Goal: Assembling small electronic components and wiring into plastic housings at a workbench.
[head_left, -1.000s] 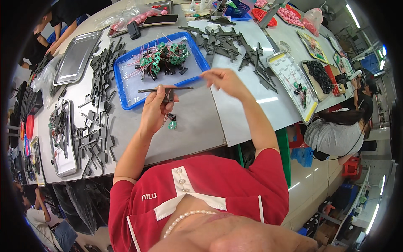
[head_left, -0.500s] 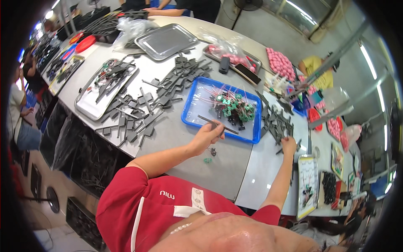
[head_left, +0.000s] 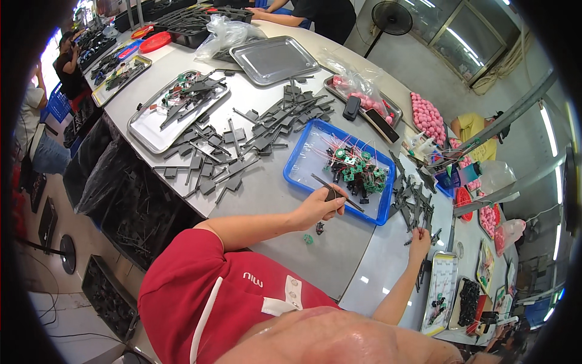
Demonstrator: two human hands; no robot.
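Note:
My left hand (head_left: 321, 207) is closed around a long, thin dark grey plastic part (head_left: 353, 204), held slantwise over the near edge of a blue tray (head_left: 291, 174). Inside that tray lies a heap of small green circuit boards (head_left: 357, 170) with red wires and black pieces. At the near end of a pile of dark grey plastic parts (head_left: 413, 203), right of the tray, the fingers of my right hand (head_left: 419, 244) are pinched together; what they grip is unclear. A small green piece (head_left: 308, 239) and a small dark piece (head_left: 319, 228) lie on the table below my left hand.
More dark grey plastic parts (head_left: 276, 124) spread left of the blue tray. Beyond them are a metal tray with wired parts (head_left: 151, 136) and a bare metal tray (head_left: 274, 59). A phone (head_left: 382, 125) and a black case (head_left: 352, 108) lie behind; another tray (head_left: 441, 291) is right.
The view has shifted, so the table sits further right and lower. My left hand still holds the long part over the tray edge. My right hand stays at the right-hand pile.

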